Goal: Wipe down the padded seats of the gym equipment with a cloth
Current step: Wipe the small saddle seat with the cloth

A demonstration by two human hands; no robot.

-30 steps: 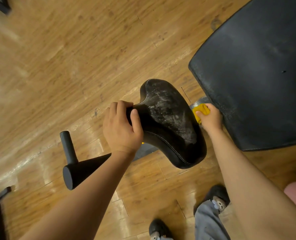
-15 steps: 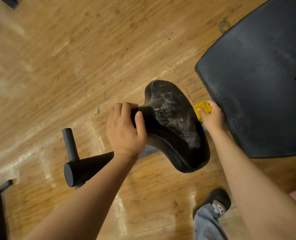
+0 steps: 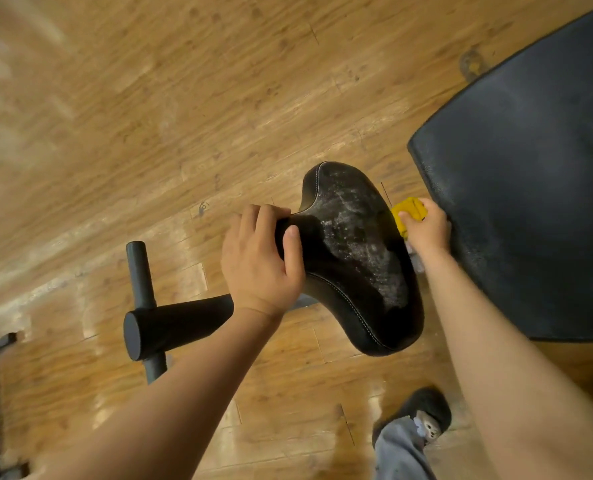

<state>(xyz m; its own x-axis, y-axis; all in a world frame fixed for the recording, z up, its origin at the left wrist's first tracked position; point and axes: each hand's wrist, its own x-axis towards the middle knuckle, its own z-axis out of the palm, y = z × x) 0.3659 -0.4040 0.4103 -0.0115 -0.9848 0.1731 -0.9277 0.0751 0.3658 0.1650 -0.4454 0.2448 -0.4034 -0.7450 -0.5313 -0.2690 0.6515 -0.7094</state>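
A black padded saddle seat [image 3: 360,258] with white dusty smears on top sits at the middle of the head view. My left hand [image 3: 258,261] grips its narrow front end, thumb on top and fingers curled over the far side. My right hand [image 3: 426,230] holds a bunched yellow cloth [image 3: 407,211] against the seat's right edge, in the gap between the seat and a large black padded backrest [image 3: 530,202]. That backrest fills the right side and looks dusty too.
A black foam roller pad [image 3: 177,325] on a dark metal bar [image 3: 141,275] sticks out left of the seat. Wooden plank floor [image 3: 149,116] lies all around. My dark slipper [image 3: 423,415] and grey trouser leg show at the bottom. Dark equipment sits at the left edge.
My right hand with the yellow cloth has slid a little farther up along the seat's right edge. My left hand keeps its grip on the seat's front end.
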